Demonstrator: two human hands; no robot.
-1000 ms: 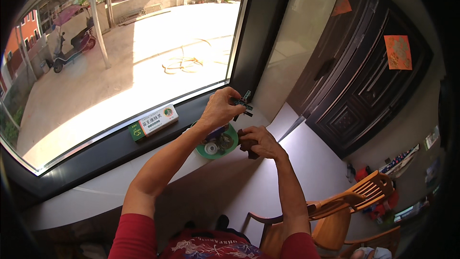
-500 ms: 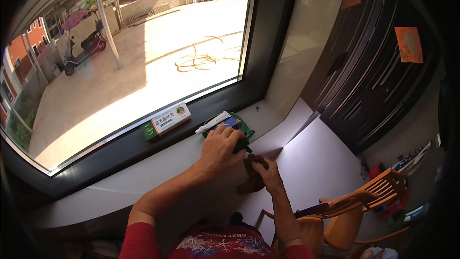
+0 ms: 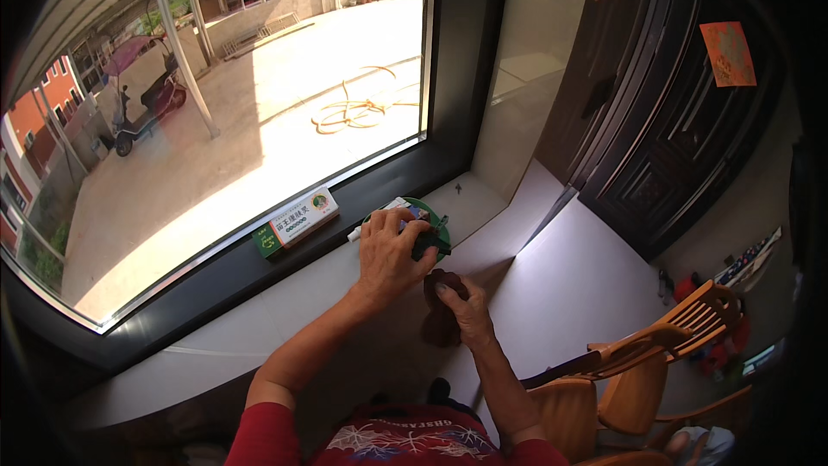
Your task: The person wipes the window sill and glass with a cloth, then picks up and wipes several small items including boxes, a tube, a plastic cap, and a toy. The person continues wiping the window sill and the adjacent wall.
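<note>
On the sill, a round green dish (image 3: 442, 230) holds a white tube (image 3: 398, 204) and several small dark items. My left hand (image 3: 388, 252) reaches over the dish, its fingers bent and spread, thumb apart from the forefinger. A dark green piece (image 3: 423, 247) shows between thumb and forefinger; I cannot tell whether they touch it. Just right of the dish and nearer to me, my right hand (image 3: 467, 311) grips a dark brown, soft-looking piece (image 3: 441, 328) by its upper end, thumb on top. The brown piece hangs down below the fingers.
A green and white carton (image 3: 297, 222) lies left of the dish, against the black window frame (image 3: 371, 179). White panels (image 3: 569, 267) stretch to the right toward a dark carved door (image 3: 681, 129). Wooden chairs (image 3: 634, 388) stand at the lower right.
The view has shifted slightly. My left hand's thumb and forefinger have spread apart over the dish. The brown piece in my right hand has turned and now hangs straighter.
</note>
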